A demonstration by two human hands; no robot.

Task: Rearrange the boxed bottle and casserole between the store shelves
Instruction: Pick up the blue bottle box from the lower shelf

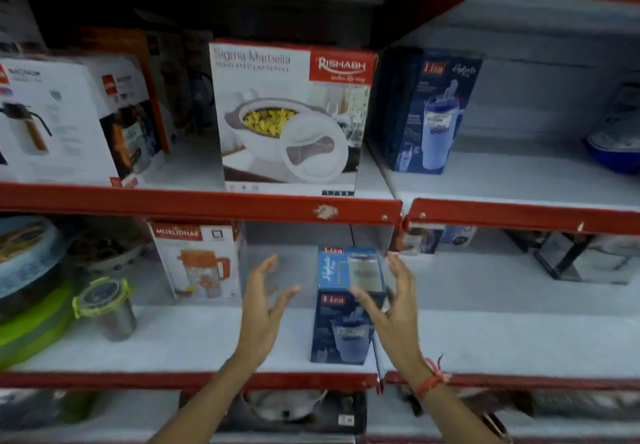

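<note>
A white and red casserole box [291, 118] stands on the upper shelf, at its front edge. On the lower shelf a blue boxed bottle [343, 305] stands upright near the front. My left hand [263, 301] is open to the left of that box, apart from it. My right hand [391, 298] is open at the box's right side, with its fingers spread over the box's front corner. Neither hand grips anything.
A second blue bottle box [429, 111] stands right of the casserole on the upper shelf. White flask boxes [69, 118] sit at upper left. A white jug box [201, 263], a steel jar with a green lid [107, 308] and stacked containers [24, 270] crowd the lower left.
</note>
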